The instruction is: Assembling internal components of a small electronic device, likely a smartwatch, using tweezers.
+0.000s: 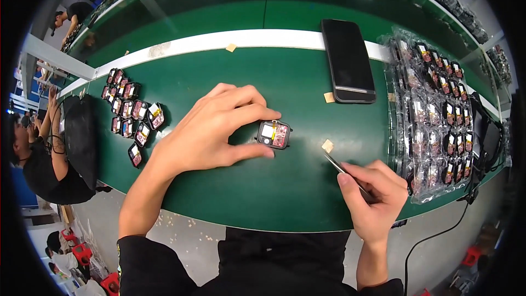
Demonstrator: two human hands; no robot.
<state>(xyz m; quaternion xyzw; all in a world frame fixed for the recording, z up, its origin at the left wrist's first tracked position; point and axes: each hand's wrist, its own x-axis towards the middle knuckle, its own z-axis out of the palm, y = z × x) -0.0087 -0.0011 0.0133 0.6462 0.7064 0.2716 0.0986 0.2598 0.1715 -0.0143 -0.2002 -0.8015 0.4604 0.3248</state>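
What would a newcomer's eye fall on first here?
Probably the small open electronic module mid-table, held by the left hand. To its right, the right hand grips metal tweezers, a small tan piece by their tip. Clear plastic trays of similar modules crowd the right end.

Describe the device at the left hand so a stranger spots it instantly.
On the green bench, find the left hand near the middle. Between thumb and finger is a small, black-rimmed, squarish device showing red circuitry. Unlike the loose cluster at left and those in clear trays at right, it alone is held.
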